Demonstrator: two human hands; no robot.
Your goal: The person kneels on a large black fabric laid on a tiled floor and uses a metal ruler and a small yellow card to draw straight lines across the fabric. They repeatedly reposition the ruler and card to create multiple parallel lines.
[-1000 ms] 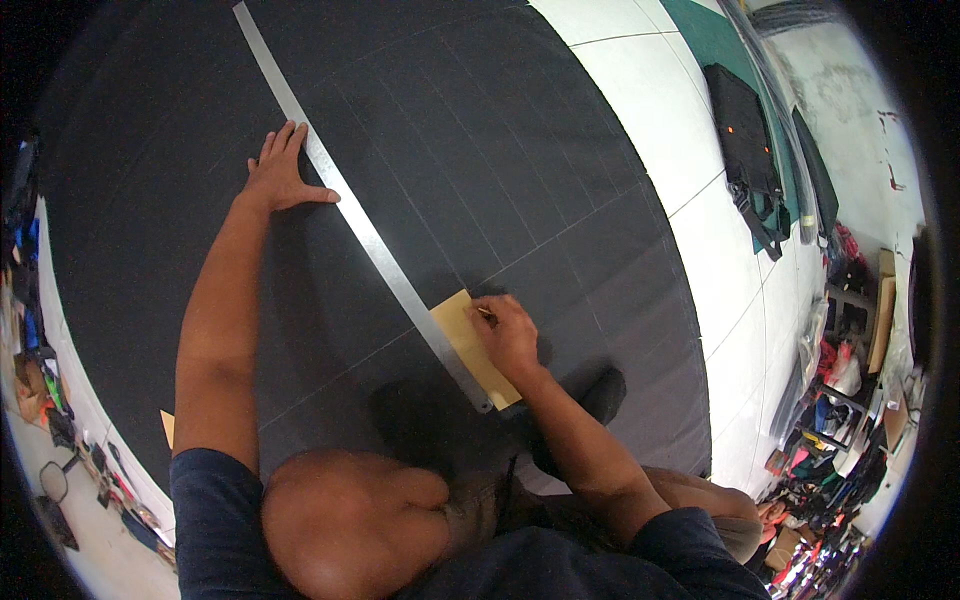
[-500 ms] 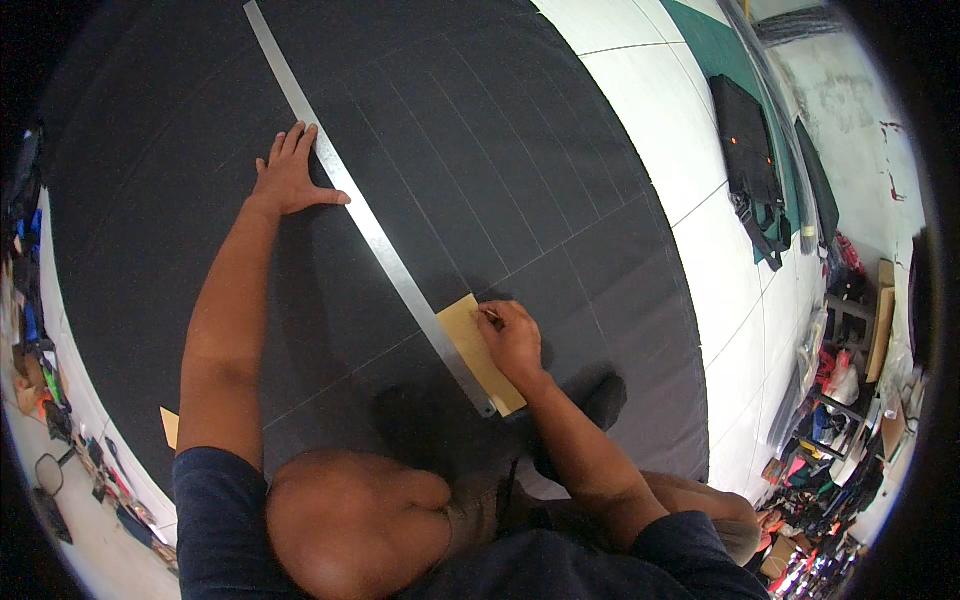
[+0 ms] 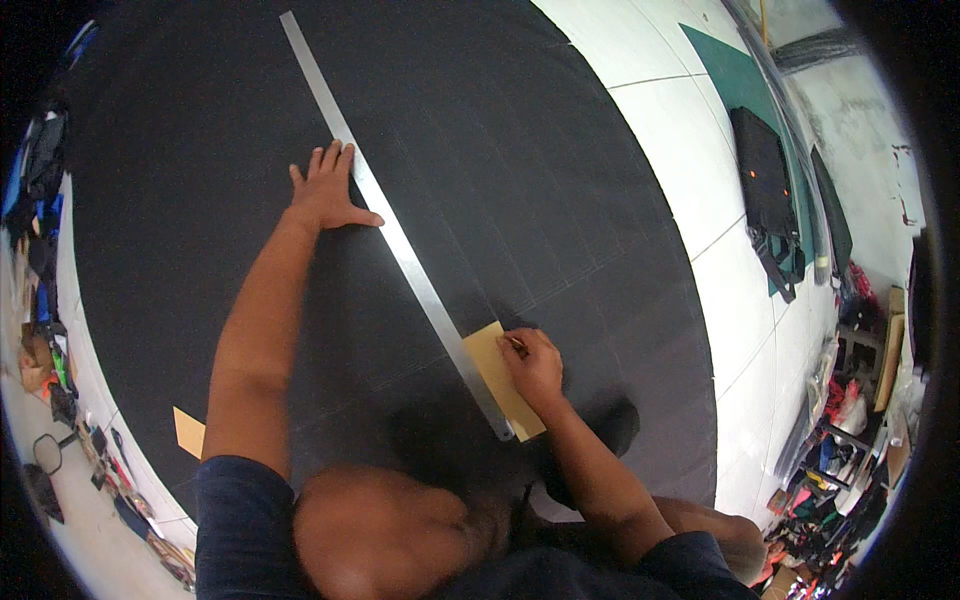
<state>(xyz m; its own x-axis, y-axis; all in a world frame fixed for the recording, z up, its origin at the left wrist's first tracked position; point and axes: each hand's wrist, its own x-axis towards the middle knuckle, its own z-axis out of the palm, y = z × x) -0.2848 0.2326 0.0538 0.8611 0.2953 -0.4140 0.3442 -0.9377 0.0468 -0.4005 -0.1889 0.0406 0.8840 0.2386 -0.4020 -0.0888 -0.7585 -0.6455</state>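
A long metal ruler point(image 3: 408, 258) lies slantwise across a large dark cloth point(image 3: 560, 150). My left hand point(image 3: 330, 195) presses flat beside it, fingers spread, with fingertips and thumb on the ruler's left edge. Along the right side of the ruler's near end rests a tan rectangular card point(image 3: 500, 385), touching or slightly under the metal. My right hand point(image 3: 537, 366) sits over the card's right edge, its fingers pinched on a thin pencil-like marker point(image 3: 517, 345), mostly hidden by the fingers. Faint pale lines run over the cloth to the right of the ruler.
Another tan card point(image 3: 188, 432) lies on the cloth near my left elbow. Beyond the cloth's right edge is white tiled floor point(image 3: 670, 130), with a black bag point(image 3: 765, 170) on a green sheet. Heaped clutter point(image 3: 840, 470) lines the right side, and more stuff lies along the left.
The whole view has shifted, so the ruler, card and both hands appear lower and further right. Relative to the ruler and card, my hands have hardly moved.
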